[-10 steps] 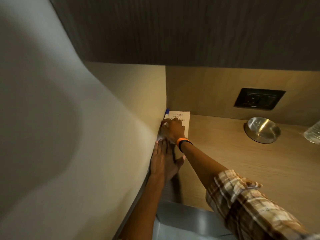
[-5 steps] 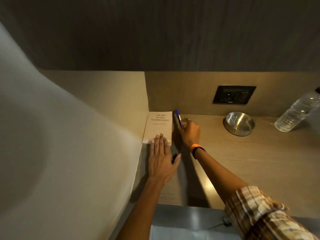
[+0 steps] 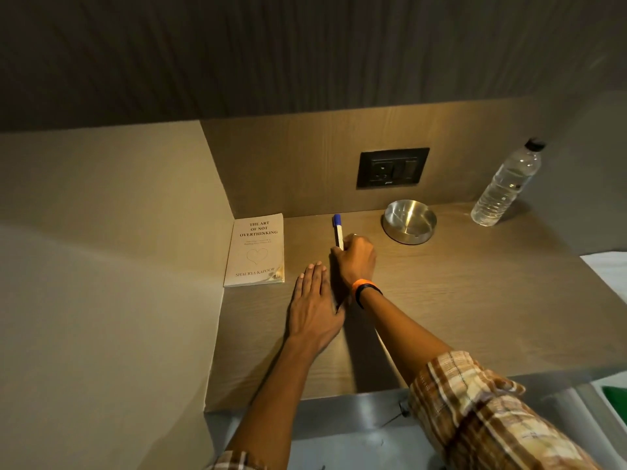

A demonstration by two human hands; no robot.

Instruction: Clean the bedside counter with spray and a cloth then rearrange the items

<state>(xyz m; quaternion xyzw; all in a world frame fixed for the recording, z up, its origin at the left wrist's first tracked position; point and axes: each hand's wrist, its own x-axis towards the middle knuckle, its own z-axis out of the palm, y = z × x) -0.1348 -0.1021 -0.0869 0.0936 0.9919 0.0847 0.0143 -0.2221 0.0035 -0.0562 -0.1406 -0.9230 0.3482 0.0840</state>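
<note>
A cream paperback book lies flat in the back-left corner of the light wooden tabletop, with a white blue-capped marker lying just right of it, cap rearward.

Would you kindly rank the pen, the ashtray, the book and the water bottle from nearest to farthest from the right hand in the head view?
Measured from the right hand:
1. Pen: held in its fingers, cap pointing toward the back wall.
2. Ashtray: just to its right, near the back.
3. Book: to its left, in the corner.
4. Water bottle: far right, at the back.
</note>
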